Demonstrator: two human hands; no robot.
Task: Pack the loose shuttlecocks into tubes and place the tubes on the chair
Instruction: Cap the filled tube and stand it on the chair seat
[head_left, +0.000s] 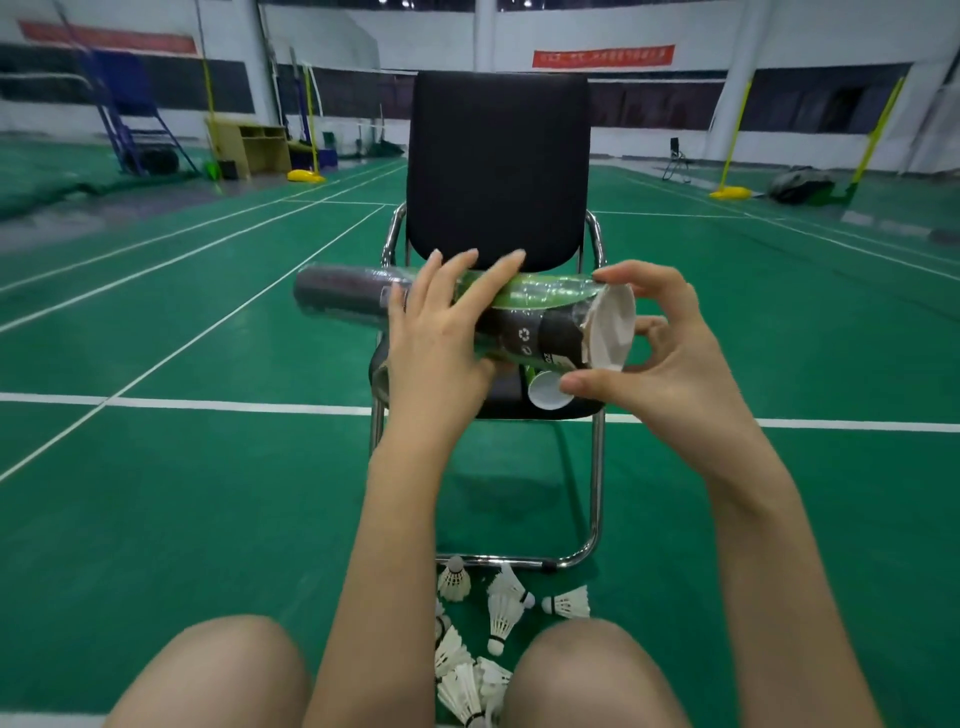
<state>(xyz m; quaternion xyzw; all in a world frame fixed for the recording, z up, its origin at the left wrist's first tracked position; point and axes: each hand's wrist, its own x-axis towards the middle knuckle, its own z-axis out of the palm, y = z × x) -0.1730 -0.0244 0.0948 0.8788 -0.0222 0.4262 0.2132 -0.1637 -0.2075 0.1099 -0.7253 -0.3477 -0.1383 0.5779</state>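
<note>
I hold a black and green shuttlecock tube (343, 296) level in front of the black chair (498, 166). My left hand (436, 332) grips the tube around its middle, with the fingers laid over the top. At the tube's right end my right hand (675, 364) holds the white cap (613, 327) between thumb and curled fingers. The cap sits tilted at the tube's mouth. Under the held tube, the white end of a second tube (545, 397) shows on the chair seat. Several loose white shuttlecocks (501, 613) lie on the green floor between my knees.
The chair's chrome frame (597, 499) stands on the green court floor just beyond the shuttlecocks. White court lines cross the floor. Far behind are yellow net posts (730, 192), a wooden desk (254, 148) and a blue ladder stand (130, 130).
</note>
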